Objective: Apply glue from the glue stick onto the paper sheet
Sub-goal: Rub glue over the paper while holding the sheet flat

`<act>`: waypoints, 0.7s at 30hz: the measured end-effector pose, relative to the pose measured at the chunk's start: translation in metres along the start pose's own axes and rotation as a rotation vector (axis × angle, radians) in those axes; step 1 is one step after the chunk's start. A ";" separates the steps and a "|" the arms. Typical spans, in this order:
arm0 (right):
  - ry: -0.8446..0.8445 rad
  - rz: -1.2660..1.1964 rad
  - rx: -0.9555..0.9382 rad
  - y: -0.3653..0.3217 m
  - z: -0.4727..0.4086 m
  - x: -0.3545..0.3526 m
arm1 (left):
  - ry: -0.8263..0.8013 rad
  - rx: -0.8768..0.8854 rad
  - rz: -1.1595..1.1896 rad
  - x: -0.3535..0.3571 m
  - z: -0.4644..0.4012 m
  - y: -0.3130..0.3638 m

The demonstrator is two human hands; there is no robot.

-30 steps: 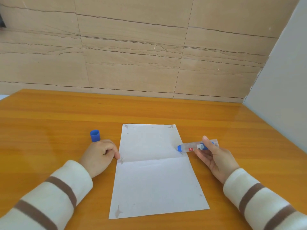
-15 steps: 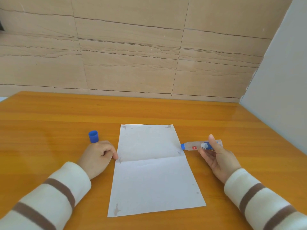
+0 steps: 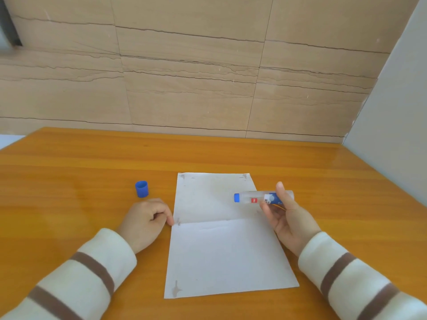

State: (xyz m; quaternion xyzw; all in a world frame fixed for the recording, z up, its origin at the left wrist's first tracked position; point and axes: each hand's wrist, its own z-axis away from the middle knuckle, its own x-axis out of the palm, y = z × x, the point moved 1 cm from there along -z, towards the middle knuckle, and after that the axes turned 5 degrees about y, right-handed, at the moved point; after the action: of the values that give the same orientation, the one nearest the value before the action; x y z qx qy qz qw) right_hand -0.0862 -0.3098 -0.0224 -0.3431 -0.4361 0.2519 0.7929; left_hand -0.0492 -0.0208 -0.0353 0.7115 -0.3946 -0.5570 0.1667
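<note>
A white paper sheet with a crease across its middle lies flat on the orange wooden table. My right hand grips a clear glue stick with a blue tip. The stick lies level, tip pointing left over the sheet's upper right part. Whether the tip touches the paper I cannot tell. My left hand rests on the table with curled fingers, its fingertip touching the sheet's left edge at the crease. The blue cap stands on the table just beyond my left hand.
A tiled beige wall runs along the table's far edge. A grey panel stands at the right side of the table. Dark smudges mark the paper's corners.
My right hand has carried the glue stick leftward, from beside the sheet's right edge to over its upper right part. My left hand stays put.
</note>
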 end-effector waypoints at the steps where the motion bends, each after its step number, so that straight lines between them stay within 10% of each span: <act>1: -0.024 0.011 0.000 0.005 0.001 0.005 | -0.003 0.001 0.004 -0.001 0.000 -0.001; 21: -0.185 0.270 0.046 0.059 0.020 0.058 | -0.082 0.009 -0.011 -0.002 0.005 0.001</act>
State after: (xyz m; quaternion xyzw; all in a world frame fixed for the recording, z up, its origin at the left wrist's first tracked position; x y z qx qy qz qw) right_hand -0.0808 -0.2252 -0.0291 -0.3558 -0.4514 0.3968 0.7157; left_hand -0.0542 -0.0191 -0.0349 0.6908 -0.3996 -0.5850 0.1442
